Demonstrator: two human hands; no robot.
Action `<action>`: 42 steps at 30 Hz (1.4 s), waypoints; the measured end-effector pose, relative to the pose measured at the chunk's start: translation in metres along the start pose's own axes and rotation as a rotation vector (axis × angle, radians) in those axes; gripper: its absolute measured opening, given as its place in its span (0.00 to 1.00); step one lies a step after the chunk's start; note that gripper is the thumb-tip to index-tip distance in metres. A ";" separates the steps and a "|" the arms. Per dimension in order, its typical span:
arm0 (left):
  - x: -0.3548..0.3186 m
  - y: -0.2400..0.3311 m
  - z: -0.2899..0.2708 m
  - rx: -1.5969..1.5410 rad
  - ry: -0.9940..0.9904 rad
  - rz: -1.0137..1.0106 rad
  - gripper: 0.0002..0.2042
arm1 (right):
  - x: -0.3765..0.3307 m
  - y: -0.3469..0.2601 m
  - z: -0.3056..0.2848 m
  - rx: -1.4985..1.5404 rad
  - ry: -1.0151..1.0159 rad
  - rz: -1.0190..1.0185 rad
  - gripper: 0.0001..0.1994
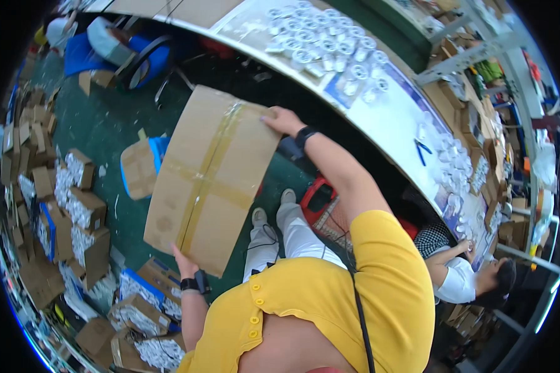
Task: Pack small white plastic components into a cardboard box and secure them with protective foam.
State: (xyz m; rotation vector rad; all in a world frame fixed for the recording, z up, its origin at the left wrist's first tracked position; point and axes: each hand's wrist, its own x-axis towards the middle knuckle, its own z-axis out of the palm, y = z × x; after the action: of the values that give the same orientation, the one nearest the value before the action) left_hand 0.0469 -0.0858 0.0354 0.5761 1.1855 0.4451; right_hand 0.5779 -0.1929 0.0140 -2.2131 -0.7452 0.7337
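Box (208, 177) held btwn L hand (185, 263) & R hand (283, 120)

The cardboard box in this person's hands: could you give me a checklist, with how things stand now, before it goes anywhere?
1. Left hand on the cardboard box: ok, at its near edge.
2. Right hand on it: ok, at its far right corner.
3. Tape along the seam: ok, with another strip crossing it.
4. What is inside: cannot tell, no opening shows.
5. Floor free on the left: not ok, open boxes crowd it.
6. Co-worker at right clear of it: ok, well apart.
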 end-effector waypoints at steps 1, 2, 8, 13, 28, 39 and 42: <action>0.000 0.000 0.005 0.009 -0.029 -0.008 0.33 | -0.003 0.006 0.003 -0.087 0.068 -0.002 0.25; 0.002 0.000 0.011 0.037 0.015 -0.017 0.32 | -0.008 0.015 0.001 -0.093 0.097 0.012 0.25; 0.003 0.005 0.014 0.043 -0.032 -0.137 0.32 | -0.082 0.033 -0.048 -0.020 0.047 -0.315 0.13; 0.024 0.013 -0.013 0.101 -0.062 -0.131 0.31 | -0.175 0.081 -0.102 -0.111 0.181 -0.291 0.10; 0.037 0.097 0.303 0.545 -0.147 0.480 0.32 | -0.115 0.184 -0.325 0.130 0.564 0.183 0.31; 0.145 0.078 0.636 0.918 -0.346 0.821 0.28 | 0.060 0.226 -0.366 -0.211 0.432 0.233 0.48; 0.169 0.085 0.710 1.190 -0.372 1.159 0.33 | 0.071 0.209 -0.368 -0.201 0.353 0.257 0.49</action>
State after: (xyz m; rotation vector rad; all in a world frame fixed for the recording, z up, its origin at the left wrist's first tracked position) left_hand 0.7715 -0.0486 0.1523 2.3088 0.5329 0.5110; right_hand 0.9352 -0.4246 0.0638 -2.5614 -0.3745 0.3787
